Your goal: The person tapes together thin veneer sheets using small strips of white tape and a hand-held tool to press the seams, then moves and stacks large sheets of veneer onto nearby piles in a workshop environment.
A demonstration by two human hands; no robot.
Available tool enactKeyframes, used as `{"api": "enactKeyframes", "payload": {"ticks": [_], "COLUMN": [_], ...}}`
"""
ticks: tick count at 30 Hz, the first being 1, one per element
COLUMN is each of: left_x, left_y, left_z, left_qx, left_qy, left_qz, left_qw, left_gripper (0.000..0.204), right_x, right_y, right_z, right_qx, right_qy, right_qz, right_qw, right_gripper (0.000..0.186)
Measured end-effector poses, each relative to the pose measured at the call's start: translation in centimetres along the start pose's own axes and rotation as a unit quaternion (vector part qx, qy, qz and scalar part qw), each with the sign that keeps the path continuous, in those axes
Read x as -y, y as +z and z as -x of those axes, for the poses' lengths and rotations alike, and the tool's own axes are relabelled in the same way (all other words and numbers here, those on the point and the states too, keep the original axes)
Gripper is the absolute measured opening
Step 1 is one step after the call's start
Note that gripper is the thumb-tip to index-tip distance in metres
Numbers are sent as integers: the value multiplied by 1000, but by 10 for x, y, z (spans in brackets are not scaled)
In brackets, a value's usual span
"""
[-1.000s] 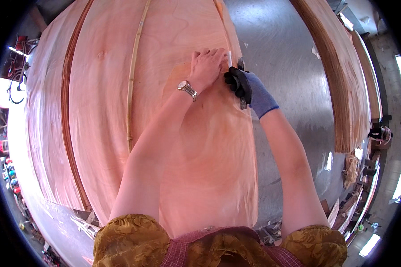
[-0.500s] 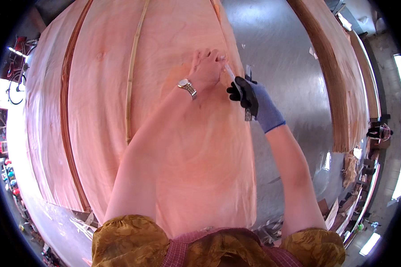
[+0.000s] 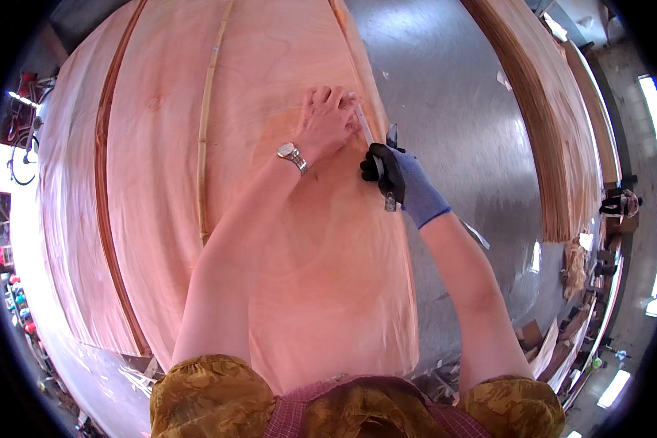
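Observation:
My bare left hand (image 3: 328,120), with a metal watch (image 3: 288,150) at its wrist, rests on a pinkish wood veneer sheet (image 3: 328,263). Its bent fingers and thumb close at the far end of a narrow pale strip (image 3: 364,124), near the sheet's right edge. From there the strip runs to my right hand (image 3: 401,179), in a blue glove with black fingers. That hand is closed round a slim metal tool like a utility knife (image 3: 392,136), whose ends stick out above and below the fist. The glove hides the tool's middle and the strip's near end.
A smooth grey tabletop (image 3: 452,109) lies right of the sheet, with a loose pale strip (image 3: 477,234) near my right forearm. Beyond is a thick veneer stack (image 3: 536,139). On the left lie a bamboo stick (image 3: 205,131) and more veneer (image 3: 73,197). A person (image 3: 622,204) is far right.
Both hands appear slightly further left, as does the whole view. My right hand is a little lower, and more of the pale strip shows between the hands.

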State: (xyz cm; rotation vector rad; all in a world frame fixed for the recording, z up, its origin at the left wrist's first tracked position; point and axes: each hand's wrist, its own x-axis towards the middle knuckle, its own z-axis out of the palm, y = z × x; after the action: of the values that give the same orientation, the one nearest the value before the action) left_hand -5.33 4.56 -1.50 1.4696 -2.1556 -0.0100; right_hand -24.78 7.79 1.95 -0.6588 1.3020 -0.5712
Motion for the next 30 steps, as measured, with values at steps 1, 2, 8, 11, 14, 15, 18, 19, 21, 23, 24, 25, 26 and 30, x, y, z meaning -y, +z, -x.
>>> {"api": "enactKeyframes", "payload": {"ticks": [1, 2, 8, 11, 14, 15, 18, 19, 21, 23, 24, 25, 26, 30], "left_x": [-1, -2, -6, -6, -10, -12, -16, -19, -20, -16, -17, -17, -18, -26], "left_y": [-2, -4, -8, 7, 4, 2, -1, -3, -5, -5, -5, -4, -4, -10], "left_z": [-1, -2, 2, 22, 30, 32, 32, 32, 31, 33, 33, 33, 34, 25], "left_qx": [8, 16, 60, 28, 50, 50, 46, 49, 51, 67, 68, 70, 71, 91], "left_qy": [-6, -13, -4, 28, 59, 59, 67, 70, 72, 62, 60, 66, 73, 84], "left_qz": [8, 15, -23, -13, -1, -1, -20, -26, -34, -35, -36, -60, -84, -123], "left_qw": [1000, 1000, 998, 999, 997, 997, 996, 996, 996, 995, 995, 994, 991, 985], "left_gripper": [52, 50, 50, 52, 52, 52, 50, 50, 51, 51, 51, 51, 51, 50], "right_x": [0, 0, 0, -1, -1, -1, -3, -4, -1, 8, 6, 6, 5, 21], "right_y": [-1, -2, -3, 2, 2, 1, -2, -3, 1, 12, 11, 5, -2, -31], "right_z": [-1, -2, -2, 1, 0, 0, -2, -2, 6, 23, 24, 25, 24, 12], "right_qx": [-2, -5, -14, -8, -12, -12, -11, -10, -7, -54, -52, -58, -63, -214], "right_qy": [4, 7, 14, 7, -6, -7, -13, -15, -18, -27, -24, -69, -112, -305], "right_qz": [-3, -5, 8, 8, 30, 30, 24, 31, 38, 80, 80, 169, 256, 734], "right_qw": [1000, 1000, 1000, 1000, 999, 999, 1000, 999, 999, 995, 995, 982, 958, 568], "right_gripper": [22, 21, 20, 20, 24, 24, 25, 25, 26, 25, 25, 24, 23, 27]}}
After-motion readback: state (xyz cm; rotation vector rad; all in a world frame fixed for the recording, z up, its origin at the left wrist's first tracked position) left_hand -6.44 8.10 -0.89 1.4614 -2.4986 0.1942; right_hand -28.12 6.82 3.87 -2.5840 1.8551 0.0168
